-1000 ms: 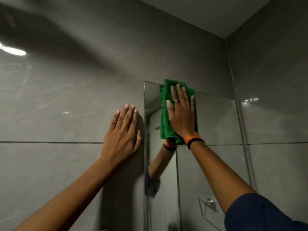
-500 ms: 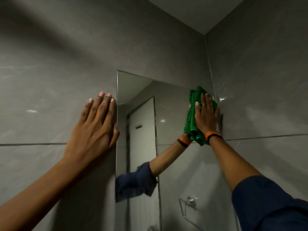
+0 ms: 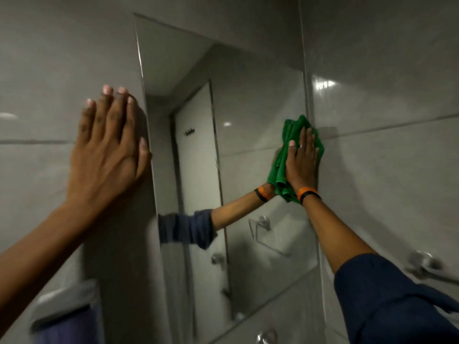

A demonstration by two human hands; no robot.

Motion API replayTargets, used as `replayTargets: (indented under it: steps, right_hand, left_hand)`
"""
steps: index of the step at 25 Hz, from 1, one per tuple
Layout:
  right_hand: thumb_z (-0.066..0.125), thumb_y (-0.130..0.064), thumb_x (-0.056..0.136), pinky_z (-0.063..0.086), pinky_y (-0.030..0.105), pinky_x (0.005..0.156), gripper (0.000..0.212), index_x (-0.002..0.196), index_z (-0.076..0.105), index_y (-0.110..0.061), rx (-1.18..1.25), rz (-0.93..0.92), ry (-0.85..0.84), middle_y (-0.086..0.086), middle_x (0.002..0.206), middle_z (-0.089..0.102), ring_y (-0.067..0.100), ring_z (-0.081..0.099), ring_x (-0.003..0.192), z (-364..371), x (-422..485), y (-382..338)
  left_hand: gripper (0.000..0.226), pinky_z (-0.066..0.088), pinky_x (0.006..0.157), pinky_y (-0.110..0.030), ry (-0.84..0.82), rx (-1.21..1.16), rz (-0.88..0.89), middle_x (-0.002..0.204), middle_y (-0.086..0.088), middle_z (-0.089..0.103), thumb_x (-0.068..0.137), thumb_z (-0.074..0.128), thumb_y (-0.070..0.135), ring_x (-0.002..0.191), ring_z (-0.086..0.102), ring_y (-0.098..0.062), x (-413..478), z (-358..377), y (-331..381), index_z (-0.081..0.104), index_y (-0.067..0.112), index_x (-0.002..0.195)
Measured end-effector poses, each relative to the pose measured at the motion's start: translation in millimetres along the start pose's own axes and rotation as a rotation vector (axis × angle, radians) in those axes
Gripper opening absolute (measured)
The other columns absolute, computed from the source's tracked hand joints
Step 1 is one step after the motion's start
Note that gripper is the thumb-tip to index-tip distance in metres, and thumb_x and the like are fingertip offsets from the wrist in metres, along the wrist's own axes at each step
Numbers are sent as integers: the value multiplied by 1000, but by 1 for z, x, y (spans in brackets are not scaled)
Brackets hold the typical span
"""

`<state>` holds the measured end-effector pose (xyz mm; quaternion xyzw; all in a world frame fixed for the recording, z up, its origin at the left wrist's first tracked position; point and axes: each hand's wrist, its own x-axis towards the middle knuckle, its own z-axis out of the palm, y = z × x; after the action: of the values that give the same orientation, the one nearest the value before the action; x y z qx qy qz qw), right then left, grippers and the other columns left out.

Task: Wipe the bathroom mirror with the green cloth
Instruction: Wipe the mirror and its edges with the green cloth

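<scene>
The frameless bathroom mirror hangs on the grey tiled wall. My right hand presses the bunched green cloth flat against the glass at the mirror's right edge, about halfway up. An orange and black band sits on that wrist. My left hand lies flat on the wall tile just left of the mirror's left edge, fingers together and pointing up, holding nothing. The mirror shows my right arm and sleeve reflected.
The side wall meets the mirror's right edge at a corner. A chrome rail fitting is fixed to that wall at lower right. A grey box-like fixture sits at lower left. A tap top shows at the bottom.
My right hand slid the cloth from the mirror's top left across to the right edge, then down it. The view dropped, showing more of the mirror. My left hand stayed on the wall.
</scene>
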<state>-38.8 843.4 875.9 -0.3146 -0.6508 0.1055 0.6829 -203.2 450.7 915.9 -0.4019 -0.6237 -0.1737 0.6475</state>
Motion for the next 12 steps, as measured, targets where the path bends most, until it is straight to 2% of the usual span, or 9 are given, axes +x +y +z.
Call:
replayTargets:
  steps: [4, 9, 12]
  right_hand:
    - [38, -24, 109, 13, 47, 130, 55, 159, 20, -8, 78, 148, 6, 12, 170, 19, 26, 15, 159, 0, -111, 46]
    - [29, -36, 104, 11, 46, 131, 63, 159, 20, -7, 134, 339, -10, 14, 170, 18, 28, 13, 159, 1, -203, 82]
    - [36, -27, 110, 12, 47, 130, 56, 159, 19, -6, 99, 478, 1, 15, 170, 17, 29, 15, 158, 3, -234, 92]
  left_hand:
    - [71, -6, 128, -44, -72, -33, 38, 169, -20, 4, 99, 25, 35, 157, -6, -29, -46, 2, 6, 6, 1, 158]
    - [72, -5, 128, -44, -103, -9, 96, 169, -21, 5, 99, 22, 38, 157, -4, -30, -63, 1, 9, 5, 1, 158]
    - [72, -7, 128, -42, -112, -10, 92, 168, -21, 4, 99, 23, 38, 157, -4, -30, -68, 2, 11, 4, 1, 158]
